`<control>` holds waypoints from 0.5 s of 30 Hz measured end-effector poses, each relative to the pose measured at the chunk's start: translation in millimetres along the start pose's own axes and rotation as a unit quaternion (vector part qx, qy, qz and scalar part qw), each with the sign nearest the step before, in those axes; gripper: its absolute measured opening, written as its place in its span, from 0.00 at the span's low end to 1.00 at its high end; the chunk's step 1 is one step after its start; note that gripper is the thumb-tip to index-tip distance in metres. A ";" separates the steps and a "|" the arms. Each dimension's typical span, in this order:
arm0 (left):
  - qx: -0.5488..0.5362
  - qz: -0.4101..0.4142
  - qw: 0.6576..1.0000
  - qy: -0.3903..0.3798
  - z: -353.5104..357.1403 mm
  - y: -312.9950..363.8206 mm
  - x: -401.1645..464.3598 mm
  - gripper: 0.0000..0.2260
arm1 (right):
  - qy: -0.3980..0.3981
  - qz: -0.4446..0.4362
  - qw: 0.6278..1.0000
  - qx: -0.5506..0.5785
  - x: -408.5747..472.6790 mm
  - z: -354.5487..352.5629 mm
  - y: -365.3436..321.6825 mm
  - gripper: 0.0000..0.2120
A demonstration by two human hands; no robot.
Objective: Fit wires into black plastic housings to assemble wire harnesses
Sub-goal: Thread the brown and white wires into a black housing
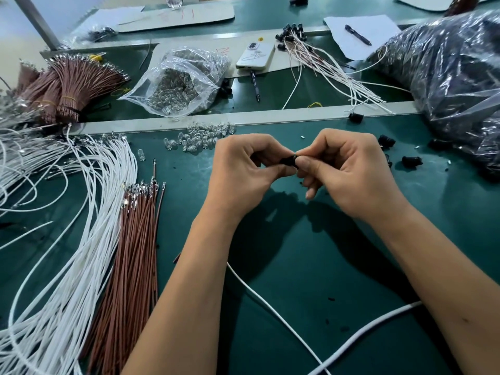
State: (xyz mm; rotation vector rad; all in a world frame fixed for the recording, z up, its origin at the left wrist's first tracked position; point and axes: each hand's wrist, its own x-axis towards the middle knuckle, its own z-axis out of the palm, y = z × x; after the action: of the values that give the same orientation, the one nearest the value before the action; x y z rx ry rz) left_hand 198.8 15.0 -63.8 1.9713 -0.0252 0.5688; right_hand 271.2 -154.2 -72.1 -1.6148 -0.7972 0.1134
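Above the middle of the green mat, my left hand [244, 165] and my right hand [342, 169] meet around one small black plastic housing [289, 160]. Fingers of both hands curl and pinch it, and most of it is hidden between them. A thin white wire [266, 305] trails from under my left wrist toward the near edge; a brown wire end [176, 257] shows beside my left forearm. Loose white wires [81, 239] and brown wires [130, 266] with metal terminals lie in piles at the left. Spare black housings [411, 161] lie right of my hands.
Small clear bulbs [200, 138] are scattered behind my hands, beside an open clear bag [178, 82] of them. Tied brown wire bundles [65, 87] sit far left. Finished harnesses [322, 60], a phone [255, 55], pens and a big dark plastic bag [446, 77] fill the back and right.
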 end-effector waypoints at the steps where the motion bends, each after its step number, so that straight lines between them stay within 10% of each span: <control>1: -0.005 -0.003 1.000 -0.003 0.4 0.3 0.1 0.07 | -0.004 0.003 1.000 0.009 0.1 -1.0 -0.3 0.07; 15: -0.064 -0.017 0.997 0.027 1.4 -2.1 1.3 0.08 | 0.029 0.009 0.996 0.085 -2.9 6.3 0.5 0.05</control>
State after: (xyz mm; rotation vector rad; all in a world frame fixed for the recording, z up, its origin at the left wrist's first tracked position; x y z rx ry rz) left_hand 201.0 15.1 -65.6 1.8287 0.0055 0.5831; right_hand 266.1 -150.5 -75.1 -1.4577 -0.7103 0.1426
